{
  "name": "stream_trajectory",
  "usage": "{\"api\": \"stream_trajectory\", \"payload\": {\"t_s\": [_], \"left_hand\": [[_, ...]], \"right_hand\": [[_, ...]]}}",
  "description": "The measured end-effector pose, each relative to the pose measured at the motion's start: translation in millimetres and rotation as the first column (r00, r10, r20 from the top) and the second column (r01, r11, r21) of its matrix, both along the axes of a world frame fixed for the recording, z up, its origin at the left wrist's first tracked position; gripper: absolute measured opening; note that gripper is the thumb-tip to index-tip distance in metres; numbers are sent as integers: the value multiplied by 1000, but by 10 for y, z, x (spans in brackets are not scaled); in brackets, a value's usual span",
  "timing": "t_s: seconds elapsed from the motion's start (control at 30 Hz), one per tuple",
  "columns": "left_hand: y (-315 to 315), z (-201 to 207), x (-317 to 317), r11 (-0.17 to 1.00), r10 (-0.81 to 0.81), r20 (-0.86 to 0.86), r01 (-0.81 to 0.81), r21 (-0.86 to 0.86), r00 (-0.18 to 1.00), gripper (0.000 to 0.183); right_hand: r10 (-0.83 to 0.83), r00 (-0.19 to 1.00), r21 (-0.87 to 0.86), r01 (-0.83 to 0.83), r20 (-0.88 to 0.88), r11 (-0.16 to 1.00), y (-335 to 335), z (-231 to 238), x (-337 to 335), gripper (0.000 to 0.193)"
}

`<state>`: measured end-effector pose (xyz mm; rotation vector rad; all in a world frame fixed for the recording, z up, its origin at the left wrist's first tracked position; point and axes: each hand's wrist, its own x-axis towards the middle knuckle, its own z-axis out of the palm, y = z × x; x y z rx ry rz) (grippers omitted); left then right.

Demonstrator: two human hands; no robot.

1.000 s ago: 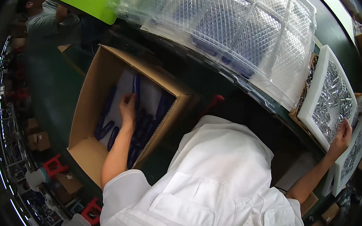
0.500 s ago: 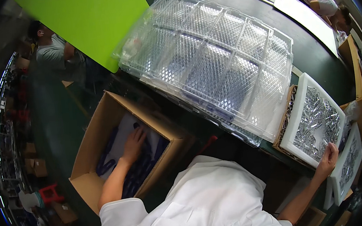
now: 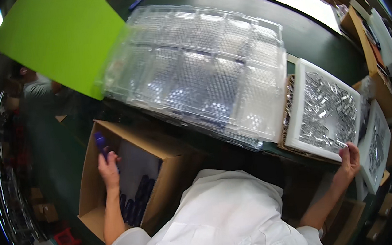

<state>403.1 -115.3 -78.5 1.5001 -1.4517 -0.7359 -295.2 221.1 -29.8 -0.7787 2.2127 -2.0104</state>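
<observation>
"What's changing?"
"The left hand [image 3: 109, 170] is now lifting and gripping a blue pen-shaped piece [image 3: 100, 141] near the cardboard box [image 3: 89, 179]'s far-left corner, separating one."
"The right hand [image 3: 349, 158]?"
"Hovering by the white tray [image 3: 315, 150] right of the box, its grip unclear."

Upper left: the green panel [image 3: 63, 38] is cut off by the top edge. Upper center: the transparent tray [image 3: 261, 106] is blurred. Left: the blue object [image 3: 99, 140] is partly covered by the left hand [image 3: 108, 165]. Lower right: whether the right hand [image 3: 348, 159] is occupied cannot be determined.
</observation>
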Motion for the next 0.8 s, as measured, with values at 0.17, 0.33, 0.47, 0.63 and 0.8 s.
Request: {"api": "stream_trajectory", "payload": {"t_s": [0.17,0.33,0.47,0.63,0.8], "left_hand": [[832,1217,-1054,934,-169,-652,331,133,739,63],[1302,1350,-2097,724,-239,-803,651,228,546,66],[1369,1139,-2872,547,-293,-843,803,239,451,78],[1289,949,-3715,214,-505,-748,902,376,431,51],[1447,794,-4082,100,-675,-646,912,398,356,53]], "right_hand": [[104,970,-102,-83,218,991,-478,325,536,18],[277,899,-238,-203,340,950,-608,385,688,17],[311,876,-262,-223,369,939,-564,395,769,17],[380,881,-313,-290,280,904,-403,429,779,17],[381,917,70,-376,-113,924,-400,827,1099,24]]}}
